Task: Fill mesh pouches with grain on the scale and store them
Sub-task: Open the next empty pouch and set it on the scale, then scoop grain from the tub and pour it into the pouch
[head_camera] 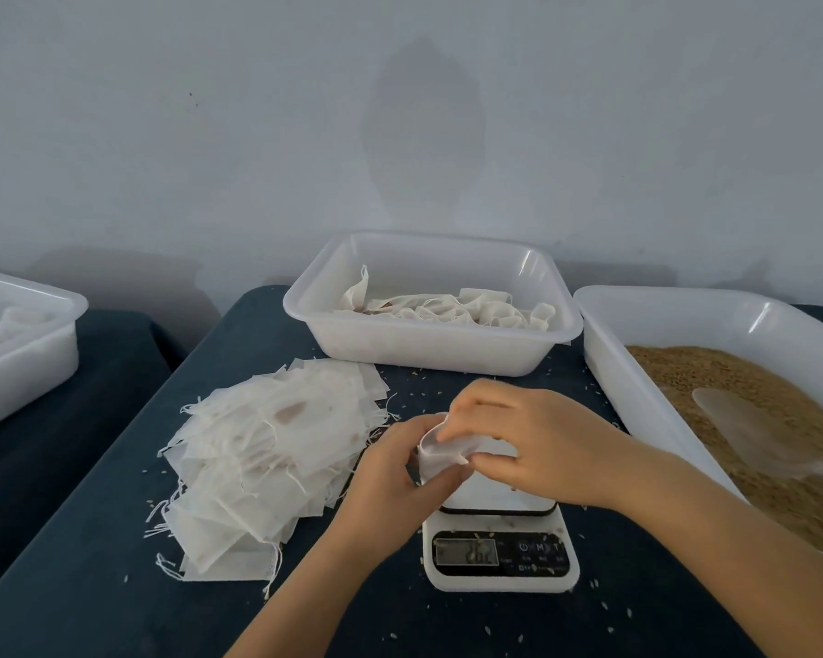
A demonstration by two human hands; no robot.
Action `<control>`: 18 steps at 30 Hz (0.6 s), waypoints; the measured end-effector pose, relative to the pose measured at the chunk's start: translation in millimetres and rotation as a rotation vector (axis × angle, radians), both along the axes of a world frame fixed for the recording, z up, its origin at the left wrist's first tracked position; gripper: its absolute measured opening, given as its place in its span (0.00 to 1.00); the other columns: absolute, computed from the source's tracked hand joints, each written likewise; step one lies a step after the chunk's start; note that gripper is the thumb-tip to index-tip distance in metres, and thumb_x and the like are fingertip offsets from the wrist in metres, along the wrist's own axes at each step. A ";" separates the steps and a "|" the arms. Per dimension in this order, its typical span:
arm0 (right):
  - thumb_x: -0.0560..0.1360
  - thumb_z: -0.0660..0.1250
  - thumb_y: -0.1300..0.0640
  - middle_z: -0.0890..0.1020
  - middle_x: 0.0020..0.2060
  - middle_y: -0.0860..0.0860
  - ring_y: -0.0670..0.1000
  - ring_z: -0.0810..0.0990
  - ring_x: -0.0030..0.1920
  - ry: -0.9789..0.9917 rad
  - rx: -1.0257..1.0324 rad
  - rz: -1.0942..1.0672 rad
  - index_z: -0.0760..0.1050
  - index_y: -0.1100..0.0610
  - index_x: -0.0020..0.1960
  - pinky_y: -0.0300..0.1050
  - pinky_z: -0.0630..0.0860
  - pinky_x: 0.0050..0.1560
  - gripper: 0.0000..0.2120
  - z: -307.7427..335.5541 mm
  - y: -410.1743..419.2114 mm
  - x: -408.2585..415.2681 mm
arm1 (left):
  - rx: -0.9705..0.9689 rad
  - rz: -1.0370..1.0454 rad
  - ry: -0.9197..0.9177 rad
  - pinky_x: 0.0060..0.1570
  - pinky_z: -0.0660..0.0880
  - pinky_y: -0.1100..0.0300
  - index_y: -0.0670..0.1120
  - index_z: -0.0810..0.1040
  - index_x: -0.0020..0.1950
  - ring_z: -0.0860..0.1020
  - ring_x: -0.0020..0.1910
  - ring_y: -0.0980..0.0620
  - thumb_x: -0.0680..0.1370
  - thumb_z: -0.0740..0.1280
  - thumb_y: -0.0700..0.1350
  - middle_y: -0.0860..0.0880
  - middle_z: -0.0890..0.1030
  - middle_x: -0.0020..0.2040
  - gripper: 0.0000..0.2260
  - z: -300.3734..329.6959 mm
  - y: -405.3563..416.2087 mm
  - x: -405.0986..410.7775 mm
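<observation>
Dark tabletop [115,562]: both hands, left hand [390,472] and right hand [519,439], pinch one mesh pouch [440,453] open over the scale [500,548] (grain tray [685,325] at three o'clock), likely readying it for filling.

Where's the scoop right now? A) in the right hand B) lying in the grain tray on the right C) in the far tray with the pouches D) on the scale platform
B: the translucent scoop lies on the grain in the right-hand tray, while both the left hand and right hand hold a pouch above the scale.
</observation>
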State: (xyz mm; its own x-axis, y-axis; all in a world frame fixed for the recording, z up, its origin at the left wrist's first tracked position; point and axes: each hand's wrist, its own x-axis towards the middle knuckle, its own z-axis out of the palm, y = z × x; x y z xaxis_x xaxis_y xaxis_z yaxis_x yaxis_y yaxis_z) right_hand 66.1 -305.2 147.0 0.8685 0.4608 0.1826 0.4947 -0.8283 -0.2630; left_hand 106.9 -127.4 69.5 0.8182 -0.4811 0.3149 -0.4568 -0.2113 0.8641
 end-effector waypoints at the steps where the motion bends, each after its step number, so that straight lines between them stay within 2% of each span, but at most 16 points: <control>1: 0.75 0.66 0.49 0.68 0.58 0.34 0.39 0.72 0.53 0.032 -0.002 -0.031 0.69 0.37 0.64 0.34 0.72 0.50 0.19 2.2 -4.3 -1.8 | -0.006 0.006 0.018 0.40 0.72 0.69 0.65 0.75 0.54 0.77 0.43 0.62 0.73 0.71 0.50 0.61 0.80 0.47 0.13 -0.4 -2.7 0.3; 3: 0.74 0.65 0.43 0.64 0.58 0.29 0.35 0.71 0.56 0.091 0.026 -0.128 0.62 0.32 0.68 0.32 0.72 0.51 0.25 10.3 -18.1 -5.9 | -0.028 0.027 0.066 0.43 0.75 0.64 0.65 0.75 0.55 0.78 0.45 0.60 0.72 0.72 0.50 0.60 0.80 0.48 0.15 -2.2 -7.9 1.1; 4: 0.73 0.65 0.43 0.65 0.57 0.28 0.33 0.71 0.56 0.093 0.069 -0.190 0.61 0.31 0.67 0.32 0.73 0.51 0.25 15.9 -29.1 -7.8 | -0.042 0.031 0.095 0.43 0.77 0.60 0.63 0.75 0.57 0.78 0.45 0.59 0.72 0.72 0.50 0.59 0.80 0.49 0.15 -3.3 -11.1 1.1; 7: 0.74 0.67 0.48 0.73 0.56 0.34 0.33 0.74 0.52 0.037 0.237 -0.435 0.69 0.36 0.62 0.31 0.72 0.47 0.19 30.5 -77.6 -12.4 | -0.049 0.028 0.139 0.44 0.80 0.50 0.62 0.75 0.58 0.78 0.43 0.57 0.72 0.71 0.50 0.61 0.79 0.48 0.16 -3.8 -22.0 -1.5; 9: 0.75 0.68 0.51 0.78 0.54 0.39 0.35 0.75 0.49 0.024 0.280 -0.620 0.75 0.42 0.60 0.31 0.68 0.45 0.14 35.1 -119.9 -17.2 | -0.050 0.017 0.142 0.44 0.80 0.49 0.66 0.75 0.55 0.77 0.45 0.59 0.72 0.71 0.51 0.64 0.78 0.48 0.15 -3.1 -31.2 -3.9; 11: 0.76 0.67 0.50 0.79 0.54 0.42 0.37 0.75 0.47 0.084 0.206 -0.796 0.76 0.45 0.60 0.34 0.67 0.44 0.13 35.4 -163.0 -26.7 | -0.041 0.008 0.150 0.47 0.80 0.51 0.71 0.73 0.53 0.77 0.50 0.60 0.71 0.70 0.54 0.64 0.78 0.50 0.15 -1.6 -41.8 -6.7; 13: 0.76 0.67 0.49 0.79 0.56 0.46 0.43 0.76 0.49 0.172 0.068 -0.944 0.76 0.47 0.60 0.39 0.68 0.48 0.13 31.9 -200.2 -38.2 | -0.032 -0.004 0.133 0.49 0.79 0.56 0.73 0.71 0.51 0.76 0.51 0.59 0.71 0.69 0.56 0.63 0.78 0.53 0.15 0.2 -52.4 -8.9; 16: 0.76 0.66 0.49 0.75 0.64 0.51 0.51 0.74 0.61 0.364 -0.162 -1.100 0.73 0.53 0.66 0.43 0.69 0.58 0.20 17.8 -240.0 -56.6 | -0.051 -0.063 0.132 0.44 0.77 0.65 0.77 0.70 0.50 0.75 0.51 0.67 0.71 0.69 0.55 0.70 0.77 0.50 0.16 5.8 -67.1 -13.0; 18: 0.75 0.66 0.48 0.76 0.63 0.52 0.51 0.75 0.60 0.519 -0.331 -1.146 0.72 0.56 0.67 0.44 0.72 0.61 0.22 5.3 -256.5 -67.3 | -0.067 -0.086 0.138 0.41 0.75 0.71 0.74 0.72 0.51 0.76 0.50 0.68 0.71 0.69 0.54 0.68 0.78 0.50 0.15 9.2 -76.4 -15.2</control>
